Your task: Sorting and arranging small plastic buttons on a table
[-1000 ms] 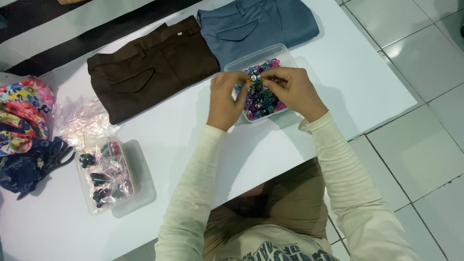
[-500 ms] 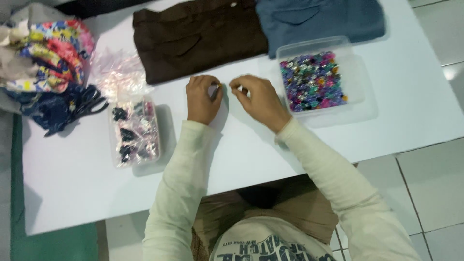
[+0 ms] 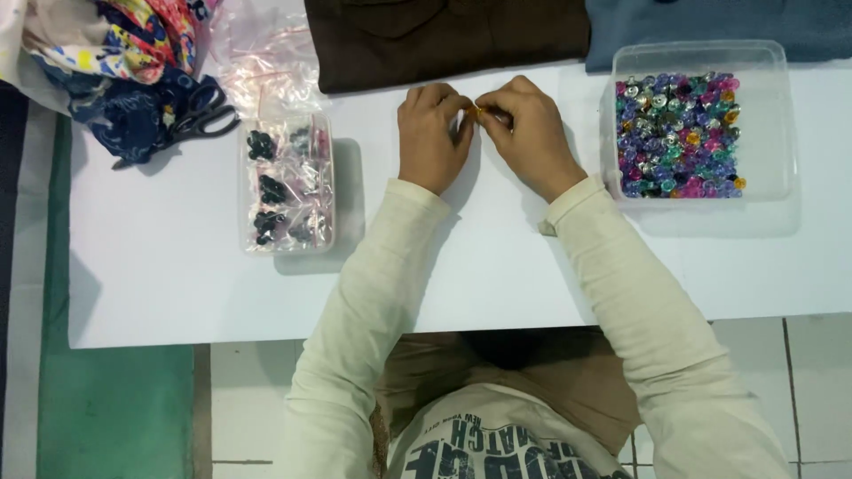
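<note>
A: Looking straight down at a white table [image 3: 160, 266]. Left hand [image 3: 432, 135] and right hand [image 3: 525, 133] close together near the table's far edge, fingertips meeting over a tiny orange-yellow bead [image 3: 477, 112].

B: Pinched by both?

A: Pinched between thumb and fingertips of both hands, it seems; too small and too covered to tell which hand really has it. Raised above the tabletop or touching it, cannot tell either. Cream long sleeves [image 3: 355, 337] running back toward the viewer.

B: And to the right?

A: Just beside the right hand, a clear square plastic tub [image 3: 781, 124], open, filled with shiny multicoloured beads [image 3: 679, 135] in purple, pink, green, blue and gold.

B: To the left?

A: Well apart from the left hand, a smaller clear rectangular box [image 3: 288, 182] of small clear bags with dark pieces inside. Beyond it, a loose heap of crinkled clear plastic bags [image 3: 266, 58]. Further left, black-handled scissors [image 3: 197, 120] resting on dark blue floral cloth [image 3: 124, 115], beside a bright patterned fabric bundle [image 3: 133, 31].

B: Past the hands?

A: Folded dark brown trousers [image 3: 444, 35] at the far edge, nearly touching the fingertips, and a folded blue-grey garment [image 3: 710, 22] just behind the bead tub.

B: Below the table?

A: White floor tiles [image 3: 816, 381] at right, a green surface [image 3: 115, 408] at left.
</note>
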